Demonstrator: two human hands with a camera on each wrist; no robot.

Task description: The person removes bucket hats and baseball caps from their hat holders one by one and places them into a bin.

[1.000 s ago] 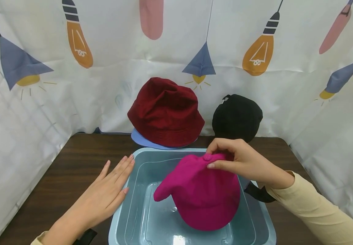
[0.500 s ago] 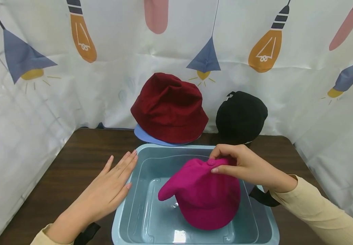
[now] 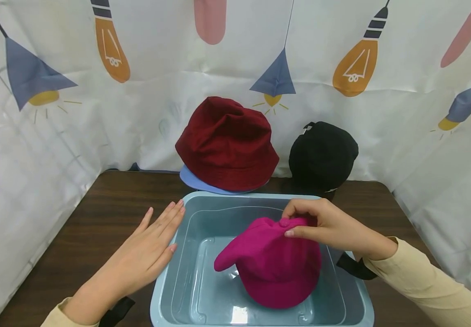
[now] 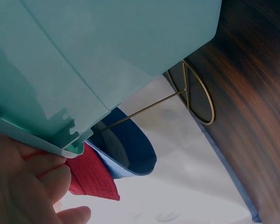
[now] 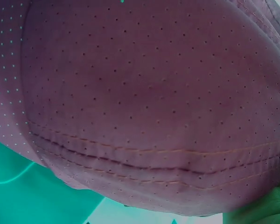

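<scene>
1. We see the pink cap (image 3: 280,265) in the right part of the tub (image 3: 211,227); whether it touches the tub's floor we cannot tell.
2. Its button (image 3: 284,222) is at the far end, its rounded lower edge faces near, and a flap (image 3: 226,261) points left. Its long axis runs left to right.
3. Our right hand (image 3: 327,225) pinches the crown beside the button between thumb and fingers.
4. Our left hand (image 3: 141,254), three fingers straight and together, thumb and little finger apart, lies along the tub's left rim.
5. Far off, we see a red hat (image 3: 227,145) over a blue brim (image 3: 196,180), left of a black cap (image 3: 323,156).
</scene>
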